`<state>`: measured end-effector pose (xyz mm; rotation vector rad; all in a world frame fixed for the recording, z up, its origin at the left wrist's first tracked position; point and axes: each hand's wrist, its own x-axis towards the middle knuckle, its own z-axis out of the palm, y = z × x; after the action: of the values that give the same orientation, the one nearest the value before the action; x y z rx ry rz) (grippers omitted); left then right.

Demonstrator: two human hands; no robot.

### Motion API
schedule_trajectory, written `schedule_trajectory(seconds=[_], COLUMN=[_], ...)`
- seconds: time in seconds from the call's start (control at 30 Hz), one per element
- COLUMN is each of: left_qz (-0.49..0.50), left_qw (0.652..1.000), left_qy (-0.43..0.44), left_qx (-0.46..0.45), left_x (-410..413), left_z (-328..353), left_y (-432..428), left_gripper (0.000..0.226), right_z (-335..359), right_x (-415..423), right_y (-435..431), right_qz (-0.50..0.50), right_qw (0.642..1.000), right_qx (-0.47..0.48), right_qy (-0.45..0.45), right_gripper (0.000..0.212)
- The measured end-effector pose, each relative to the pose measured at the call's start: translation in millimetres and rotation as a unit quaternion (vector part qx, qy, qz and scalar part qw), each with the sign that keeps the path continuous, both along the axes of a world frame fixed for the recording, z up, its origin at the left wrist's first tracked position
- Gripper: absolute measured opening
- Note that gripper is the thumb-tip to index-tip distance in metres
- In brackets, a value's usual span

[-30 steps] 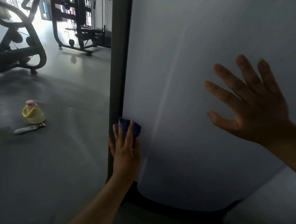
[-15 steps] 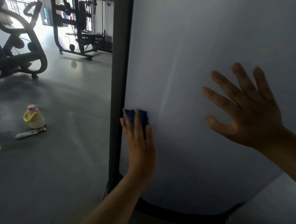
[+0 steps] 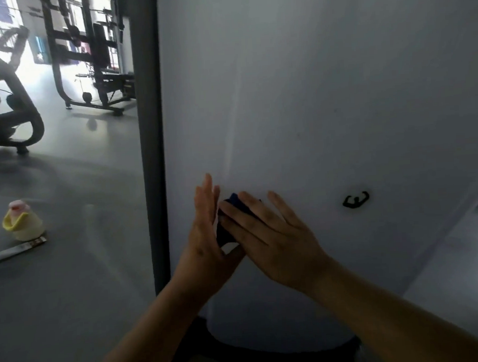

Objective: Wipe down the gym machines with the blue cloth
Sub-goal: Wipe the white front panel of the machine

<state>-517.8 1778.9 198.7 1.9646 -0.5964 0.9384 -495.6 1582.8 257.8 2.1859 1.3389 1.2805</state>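
A tall white panel [image 3: 324,91] of a gym machine fills the right of the view, edged on its left by a dark upright post [image 3: 151,130]. The blue cloth [image 3: 229,223] lies against the panel low down, squeezed between both hands and mostly hidden. My left hand [image 3: 205,239] stands edge-on with straight fingers beside the cloth. My right hand [image 3: 272,234] lies over the cloth with fingers spread and straight, pressing it to the panel.
A small black logo [image 3: 356,199] marks the panel to the right of my hands. On the grey floor at left stand a yellow bottle [image 3: 23,224] and a white tube [image 3: 17,250]. An exercise bike [image 3: 7,116] and a weight rack [image 3: 90,55] stand further back.
My left hand slid the cloth rightward and up along the panel. My right hand came off the panel, swung left and landed on the cloth. The view shifted, revealing the logo.
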Motion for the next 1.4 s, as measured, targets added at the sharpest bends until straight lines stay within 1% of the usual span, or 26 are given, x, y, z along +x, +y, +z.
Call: schedule_trajectory(seconds=[0.07, 0.13, 0.2, 0.3, 0.33, 0.43, 0.5, 0.53, 0.63, 0.67, 0.7, 0.8, 0.83, 0.9, 0.97, 1.0, 1.03, 1.1, 1.13, 1.17, 1.2, 1.23, 1.3, 1.33, 1.37, 1.4], left_qz=[0.069, 0.105, 0.123, 0.146, 0.152, 0.17, 0.174, 0.177, 0.185, 0.188, 0.193, 0.208, 0.21, 0.217, 0.222, 0.223, 0.221, 0.212, 0.206, 0.2, 0.198, 0.2, 0.203, 0.202, 0.201, 0.202], left_qw=[0.992, 0.982, 0.974, 0.97, 0.97, 0.961, 0.957, 0.956, 0.95, 0.948, 0.947, 0.942, 0.941, 0.939, 0.93, 0.922, 0.913, 0.901, 0.898, 0.894, 0.889, 0.882, 0.867, 0.864, 0.863, 0.863], left_qy=[-0.025, -0.02, -0.039, -0.047, -0.046, -0.056, -0.06, -0.056, -0.046, -0.045, -0.048, -0.052, -0.049, -0.048, -0.069, -0.086, -0.105, -0.137, -0.146, -0.153, -0.162, -0.174, -0.198, -0.202, -0.201, -0.198], left_qx=[0.105, 0.155, 0.185, 0.186, 0.184, 0.209, 0.223, 0.227, 0.248, 0.252, 0.252, 0.257, 0.26, 0.264, 0.286, 0.305, 0.325, 0.352, 0.361, 0.369, 0.379, 0.39, 0.41, 0.416, 0.418, 0.418], left_x=[-1.6, -3.1, -5.4, -4.5, -2.8, 7.3, 11.7, 12.7, 14.2, 14.6, 15.4, 16.9, 16.0, 11.8, 7.9, 6.9, 6.9, 7.8, 7.6, 7.1, 6.7, 6.6, 7.3, 8.4, 9.5, 10.5], left_z=[4.8, 10.7, 14.9, 23.3, 26.8, 39.0, 46.6, 48.9, 48.3, 46.3, 44.6, 43.1, 43.9, 47.1, 54.5, 59.9, 66.6, 80.4, 86.6, 91.5, 95.0, 96.9, 98.1, 98.5, 98.8, 99.1], left_y=[12.6, 22.6, 26.1, 20.9, 18.0, 16.9, 21.2, 22.5, 17.7, 14.5, 11.9, 11.8, 13.1, 15.1, 12.4, 9.0, 3.9, -6.5, -11.6, -15.8, -19.7, -21.9, -25.3, -27.8, -31.1, -34.2], left_gripper=[0.124, 0.104, 0.083, 0.069, 0.068, 0.066, 0.065, 0.066, 0.075, 0.078, 0.079, 0.079, 0.079, 0.078, 0.078, 0.078, 0.077, 0.077, 0.077, 0.076, 0.075, 0.074, 0.071, 0.07, 0.07, 0.069], right_z=[1.4, 2.9, -6.3, -36.7, -47.2, -70.2, -72.9, -73.6, -76.8, -77.4, -78.7, -84.6, -83.4, -80.7, -81.7, -82.2, -84.7, -98.1, -103.4, -106.7, -108.9, -109.6, -108.5, -106.5, -105.4, -107.0], right_x=[-2.7, -8.0, -12.1, -16.9, -17.3, -9.2, -2.6, -0.7, -3.3, -5.7, -7.2, -8.6, -5.4, -1.4, -2.9, -5.8, -8.0, -11.8, -9.8, -5.9, -3.2, -1.1, -4.5, -7.6, -11.2, -13.8], right_y=[-8.3, -30.6, -58.1, -44.8, -25.6, 17.2, 2.7, -9.4, -19.9, -11.2, 1.7, 11.2, -1.8, -30.2, -39.4, -34.2, -24.9, -11.3, -18.5, -31.7, -46.1, -57.7, -61.0, -53.0, -41.0, -28.9], right_qz=[-0.001, -0.01, -0.039, -0.086, -0.091, -0.062, -0.076, -0.093, -0.129, -0.128, -0.123, -0.085, -0.085, -0.108, -0.121, -0.121, -0.119, -0.086, -0.072, -0.075, -0.092, -0.113, -0.14, -0.144, -0.14, -0.126], right_qw=[1.0, 0.998, 0.98, 0.919, 0.912, 0.96, 0.965, 0.952, 0.852, 0.835, 0.844, 0.941, 0.945, 0.897, 0.787, 0.759, 0.777, 0.898, 0.936, 0.946, 0.93, 0.889, 0.764, 0.734, 0.752, 0.811], right_qx=[0.007, 0.066, 0.195, 0.381, 0.394, 0.27, 0.249, 0.292, 0.507, 0.534, 0.52, 0.329, 0.316, 0.428, 0.603, 0.637, 0.616, 0.429, 0.343, 0.316, 0.355, 0.443, 0.628, 0.66, 0.64, 0.567], right_qy=[-0.021, -0.013, 0.012, 0.063, 0.074, 0.036, -0.003, -0.012, 0.013, 0.032, 0.043, 0.009, -0.005, 0.004, 0.039, 0.052, 0.055, 0.039, 0.02, 0.003, -0.005, 0.0, 0.047, 0.064, 0.072, 0.073], right_gripper=[0.053, 0.054, 0.055, 0.054, 0.057, 0.063, 0.064, 0.062, 0.054, 0.054, 0.056, 0.064, 0.063, 0.054, 0.047, 0.046, 0.048, 0.057, 0.06, 0.06, 0.056, 0.052, 0.047, 0.047, 0.049, 0.051])
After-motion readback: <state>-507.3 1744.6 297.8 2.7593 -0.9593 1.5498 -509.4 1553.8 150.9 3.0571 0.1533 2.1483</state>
